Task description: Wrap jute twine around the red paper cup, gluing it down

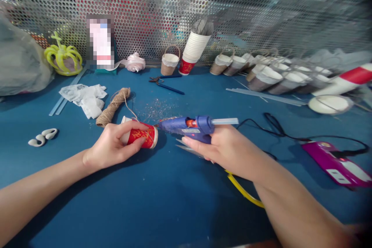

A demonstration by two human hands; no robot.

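My left hand (116, 145) is closed around a red and white paper cup (149, 136), which lies on its side with its base turned to the right. In my right hand (225, 143) is a blue hot glue gun (186, 127), a clear glue stick (225, 121) jutting from its back. The gun's nozzle meets or nearly meets the cup's base edge. Behind the cup rests a bundle of brown twine (113, 107), and one strand runs down to the cup. Scissors blades (190, 149) show partly beneath my right hand.
Pliers (167, 85) lie behind the gun, near glue scraps. Stacked cups (197, 48) and several small handled buckets (223, 62) line the perforated back wall. A purple power strip (337, 164) with black cable sits right, white fabric (85, 97) left, a yellow strip (244, 192) in front.
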